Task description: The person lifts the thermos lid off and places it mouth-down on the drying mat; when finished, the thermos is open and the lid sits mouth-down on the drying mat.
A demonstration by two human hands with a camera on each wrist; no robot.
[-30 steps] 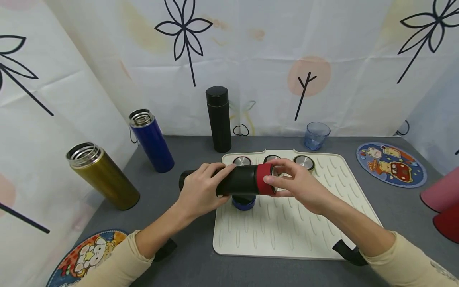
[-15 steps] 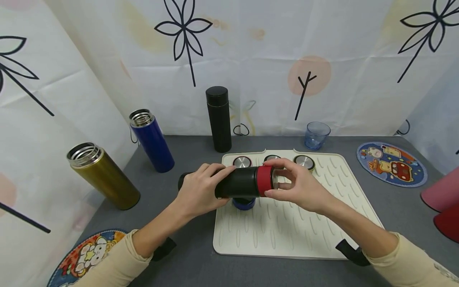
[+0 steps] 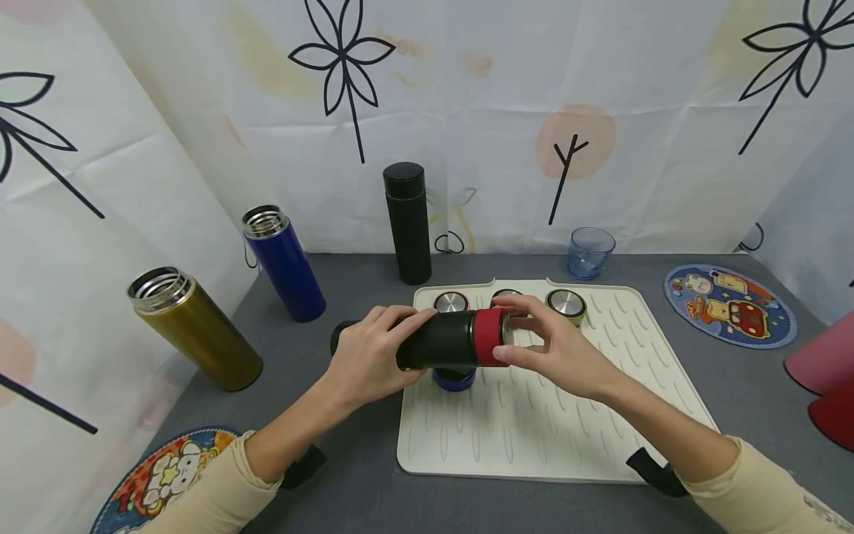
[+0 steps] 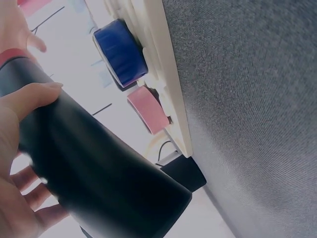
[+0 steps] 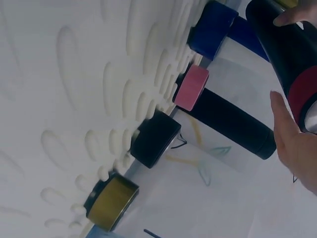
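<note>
A black thermos (image 3: 437,340) with a red lid (image 3: 489,337) is held sideways above the cream drying mat (image 3: 507,430). My left hand (image 3: 373,348) grips its body, thumb along the near side in the left wrist view. Fingers and thumb of my right hand (image 3: 554,345) span the red lid at the other end, whose silver top shows in the right wrist view. Beneath the thermos, a blue lid (image 3: 454,380) sits on the mat. Behind it are a pink lid (image 5: 192,88), a black lid (image 5: 156,139) and a gold lid (image 3: 566,304).
Uncapped gold (image 3: 200,330) and blue (image 3: 283,263) thermoses stand at left. A black thermos (image 3: 407,222) and a blue glass (image 3: 590,253) are at the back. Round cartoon mats (image 3: 730,306) lie on both sides; pink (image 3: 823,356) and red (image 3: 834,415) objects are at the right edge.
The right hand's fingers and thumb have shifted around the red lid. The thermos stays nearly level in the left hand, moving very slightly left.
</note>
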